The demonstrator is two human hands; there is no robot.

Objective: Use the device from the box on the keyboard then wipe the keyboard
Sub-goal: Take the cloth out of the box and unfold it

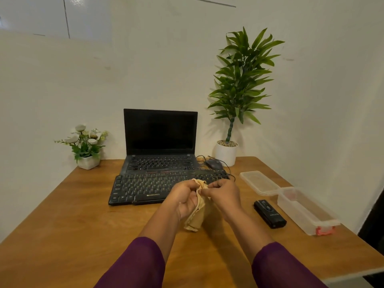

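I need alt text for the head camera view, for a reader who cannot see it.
The left hand and right hand hold a crumpled beige cloth above a wooden table, near a black external keyboard. A small black handheld device lies beside an open clear plastic box.

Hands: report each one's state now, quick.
Left hand: closed around the tan cloth.
Right hand: fingertips pinching the same cloth's top edge.
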